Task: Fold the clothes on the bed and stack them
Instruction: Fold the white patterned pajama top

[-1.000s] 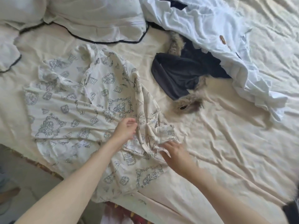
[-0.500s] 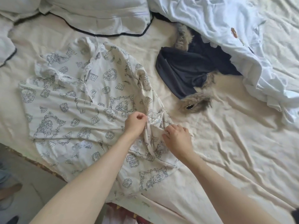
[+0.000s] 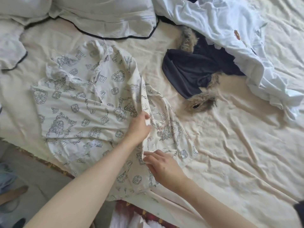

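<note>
On rumpled cream bedding (image 3: 230, 145), both hands, left (image 3: 138, 127) and right (image 3: 162, 167), pinch a fold of the printed garment (image 3: 82, 104).

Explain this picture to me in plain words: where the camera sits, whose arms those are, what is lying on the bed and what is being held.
There is no machine here. A person wears a camera on the head, looking forward and down, so the two bare arms reaching in from the bottom are their own. The left hand pinches a raised fold of a cream printed garment spread on the bed. The right hand lies nearer the camera with its fingers on the same garment's edge; whether it grips the cloth I cannot tell. Farther back lie a dark garment with fur trim, partly covered by a white garment, and white pillows with dark piping. Nothing is folded or stacked yet.
</note>
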{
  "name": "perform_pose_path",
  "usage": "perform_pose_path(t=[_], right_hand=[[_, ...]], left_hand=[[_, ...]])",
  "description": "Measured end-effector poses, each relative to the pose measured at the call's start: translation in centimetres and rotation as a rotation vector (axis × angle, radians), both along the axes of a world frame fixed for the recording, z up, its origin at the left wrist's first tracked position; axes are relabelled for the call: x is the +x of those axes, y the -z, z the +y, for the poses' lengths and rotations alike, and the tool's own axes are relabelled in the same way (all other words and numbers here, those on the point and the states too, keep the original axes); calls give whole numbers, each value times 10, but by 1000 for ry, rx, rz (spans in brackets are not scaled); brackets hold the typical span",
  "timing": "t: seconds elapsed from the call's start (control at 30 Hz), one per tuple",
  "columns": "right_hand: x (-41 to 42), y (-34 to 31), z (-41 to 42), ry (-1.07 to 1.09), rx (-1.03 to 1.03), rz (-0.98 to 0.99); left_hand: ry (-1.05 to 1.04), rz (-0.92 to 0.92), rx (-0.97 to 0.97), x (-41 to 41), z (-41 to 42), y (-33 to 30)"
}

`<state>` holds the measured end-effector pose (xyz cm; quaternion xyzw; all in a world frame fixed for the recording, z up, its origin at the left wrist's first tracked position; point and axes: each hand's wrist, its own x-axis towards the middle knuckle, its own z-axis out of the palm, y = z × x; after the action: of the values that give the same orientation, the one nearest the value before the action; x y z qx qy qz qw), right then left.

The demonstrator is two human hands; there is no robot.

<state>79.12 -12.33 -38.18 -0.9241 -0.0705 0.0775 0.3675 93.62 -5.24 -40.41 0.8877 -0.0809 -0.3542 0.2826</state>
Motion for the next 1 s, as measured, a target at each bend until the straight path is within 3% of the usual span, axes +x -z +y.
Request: perform_pose_path(t=[0.07, 0.17, 0.27, 0.37, 0.6, 0.73, 0.87, 1.0], right_hand=[[1, 5, 2, -21, 7, 40], [9, 13, -2, -2, 16, 166], [26, 12, -8, 165, 53, 189], [53, 10, -13, 361, 86, 243], [134, 24, -1, 637, 272, 512], [179, 37, 5, 915, 606, 725], [221, 50, 6, 1049, 791, 813], [246, 65, 1, 1269, 1112, 875]], left_hand=[[-321, 63, -160, 4, 5, 0], [-797, 334, -464, 16, 27, -9], [-881, 543, -580, 22, 75, -18], [-954, 536, -554, 25, 126, -16], [-650, 442, -112, 54, 177, 4], [-506, 249, -70, 97, 156, 18], [-297, 15, -49, 149, 111, 31], [-164, -19, -59, 192, 68, 39]])
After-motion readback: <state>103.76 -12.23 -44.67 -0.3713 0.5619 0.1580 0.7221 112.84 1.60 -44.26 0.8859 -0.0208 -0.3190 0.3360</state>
